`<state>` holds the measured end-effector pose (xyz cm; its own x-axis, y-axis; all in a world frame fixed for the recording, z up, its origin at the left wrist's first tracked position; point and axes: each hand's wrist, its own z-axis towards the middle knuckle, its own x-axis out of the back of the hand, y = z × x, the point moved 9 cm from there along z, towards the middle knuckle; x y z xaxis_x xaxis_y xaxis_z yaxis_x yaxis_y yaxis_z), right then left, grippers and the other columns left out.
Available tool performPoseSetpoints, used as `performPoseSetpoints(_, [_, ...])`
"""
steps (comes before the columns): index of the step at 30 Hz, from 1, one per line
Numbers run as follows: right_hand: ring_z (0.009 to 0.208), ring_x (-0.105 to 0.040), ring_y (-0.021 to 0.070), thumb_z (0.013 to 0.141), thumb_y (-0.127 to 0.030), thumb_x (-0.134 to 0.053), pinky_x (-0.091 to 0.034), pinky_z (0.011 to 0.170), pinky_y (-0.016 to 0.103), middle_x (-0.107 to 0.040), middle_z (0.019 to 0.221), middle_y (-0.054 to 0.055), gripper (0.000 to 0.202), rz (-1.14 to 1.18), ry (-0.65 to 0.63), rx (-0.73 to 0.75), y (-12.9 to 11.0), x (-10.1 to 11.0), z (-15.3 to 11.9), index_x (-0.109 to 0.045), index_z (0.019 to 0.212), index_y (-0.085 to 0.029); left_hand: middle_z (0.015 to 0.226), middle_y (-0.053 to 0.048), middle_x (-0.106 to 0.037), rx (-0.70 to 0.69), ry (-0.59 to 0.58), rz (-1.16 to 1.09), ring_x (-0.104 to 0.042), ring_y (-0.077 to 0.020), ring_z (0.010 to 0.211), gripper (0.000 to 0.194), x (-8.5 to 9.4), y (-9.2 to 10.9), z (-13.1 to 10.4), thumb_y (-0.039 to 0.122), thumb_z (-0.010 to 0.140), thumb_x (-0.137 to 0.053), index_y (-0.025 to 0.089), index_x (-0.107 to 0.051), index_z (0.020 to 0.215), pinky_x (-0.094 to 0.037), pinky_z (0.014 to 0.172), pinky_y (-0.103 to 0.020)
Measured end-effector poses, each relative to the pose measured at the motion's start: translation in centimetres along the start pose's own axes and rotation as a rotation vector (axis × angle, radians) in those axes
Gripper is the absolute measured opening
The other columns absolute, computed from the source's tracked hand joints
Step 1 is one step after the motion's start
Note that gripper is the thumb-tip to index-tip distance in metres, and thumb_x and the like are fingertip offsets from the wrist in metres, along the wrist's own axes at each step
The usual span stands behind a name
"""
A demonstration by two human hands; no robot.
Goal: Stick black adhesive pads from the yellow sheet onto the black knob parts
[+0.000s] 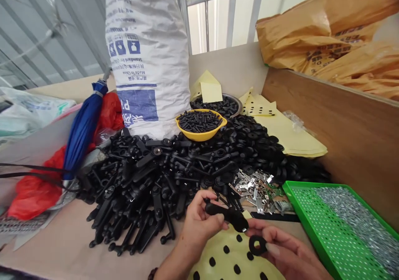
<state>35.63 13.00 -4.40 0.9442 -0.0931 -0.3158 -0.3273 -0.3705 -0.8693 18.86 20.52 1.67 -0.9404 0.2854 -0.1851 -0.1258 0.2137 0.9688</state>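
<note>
My left hand grips a black plastic crank-like arm between thumb and fingers, its wide end pointing right. Pinched in my right hand is a flat black ring with a tab, held just below and to the right of the arm's wide end. The two parts are apart. Beneath both hands lies a yellow sheet with black dots. Close beyond them are a heap of similar black arms and a small pile of silver metal clips.
A green perforated tray with small metal pieces stands at right, beside a wooden board. Behind the heap are a yellow bowl of black screw-like parts, a white sack and yellow sheets. A blue umbrella leans at left.
</note>
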Motion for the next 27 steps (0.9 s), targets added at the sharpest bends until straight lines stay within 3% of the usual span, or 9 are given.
performPoseSetpoints(3, [0.098,-0.071,0.0311,0.068,-0.04,-0.074,-0.055,0.084,0.043,-0.066,0.128,0.012,0.024,0.104,0.002,-0.062,1.1,-0.4,0.1,-0.062,0.065,-0.02,0.078,0.002,-0.058,0.089,0.02,0.061,-0.056,-0.01,0.06,0.027,0.0,-2.9,-1.3,0.028,0.071,-0.069,0.019,-0.047,0.084,-0.046,0.06,-0.024])
performPoseSetpoints(7, [0.094,-0.071,0.0282,0.068,-0.037,-0.076,-0.055,0.083,0.04,-0.071,0.119,0.011,0.022,0.122,0.031,-0.069,1.9,0.0,0.3,-0.063,0.066,-0.02,0.072,0.001,-0.054,-0.077,-0.016,0.76,-0.053,-0.0154,0.071,0.014,0.0,-2.6,-2.2,0.014,0.073,-0.06,0.018,-0.048,0.07,-0.042,0.065,-0.028])
performPoseSetpoints(11, [0.088,-0.07,0.0258,0.065,-0.036,-0.079,-0.055,0.075,0.035,-0.074,0.11,0.01,0.022,0.129,0.024,-0.089,2.0,-0.2,0.0,-0.065,0.062,-0.018,0.088,-0.006,-0.063,-0.292,-0.137,1.315,-0.053,-0.0244,0.089,0.006,-2.7,-2.5,-2.8,0.016,0.079,-0.059,0.018,-0.056,0.074,-0.043,0.077,-0.038])
performPoseSetpoints(14, [0.09,-0.07,0.0255,0.065,-0.037,-0.08,-0.053,0.081,0.036,-0.076,0.104,0.01,0.021,0.153,-0.021,-0.104,1.9,-1.1,-0.2,-0.068,0.066,-0.019,0.089,-0.008,-0.064,-0.337,-0.194,1.495,-0.055,-0.0248,0.086,0.015,-4.1,-3.1,-2.6,0.01,0.083,-0.05,0.017,-0.06,0.091,-0.042,0.076,-0.039])
performPoseSetpoints(17, [0.093,-0.068,0.0257,0.067,-0.038,-0.078,-0.052,0.085,0.038,-0.075,0.108,0.011,0.023,0.116,-0.017,-0.093,1.6,-1.0,-0.4,-0.065,0.065,-0.02,0.088,-0.008,-0.066,-0.329,-0.232,1.421,-0.057,-0.0227,0.081,0.036,-4.4,-2.8,-2.1,0.003,0.081,-0.042,0.014,-0.054,0.113,-0.042,0.077,-0.038])
performPoseSetpoints(20, [0.108,-0.063,0.0299,0.066,-0.041,-0.078,-0.048,0.093,0.041,-0.07,0.121,0.011,0.026,0.034,0.048,-0.088,1.3,0.3,-0.5,-0.063,0.064,-0.021,0.089,-0.006,-0.068,-0.256,-0.21,1.156,-0.058,-0.0208,0.079,0.045,-3.7,-1.5,-1.6,0.006,0.081,-0.043,0.015,-0.048,0.125,-0.043,0.078,-0.034])
performPoseSetpoints(24, [0.111,-0.06,0.0315,0.066,-0.046,-0.078,-0.048,0.09,0.039,-0.069,0.121,0.01,0.028,-0.025,0.07,-0.072,0.7,1.3,-0.4,-0.064,0.064,-0.022,0.074,0.002,-0.065,-0.07,-0.206,0.79,-0.056,-0.0156,0.067,0.045,-2.8,-0.8,-1.1,0.01,0.076,-0.048,0.02,-0.056,0.119,-0.041,0.064,-0.025])
performPoseSetpoints(27, [0.104,-0.062,0.0291,0.068,-0.046,-0.077,-0.049,0.081,0.035,-0.071,0.112,0.007,0.028,-0.039,0.049,-0.07,0.6,1.2,-0.2,-0.064,0.062,-0.022,0.076,0.002,-0.065,-0.032,-0.249,0.713,-0.056,-0.0149,0.067,0.045,-2.9,-0.4,-1.1,0.01,0.073,-0.049,0.021,-0.062,0.115,-0.041,0.062,-0.023])
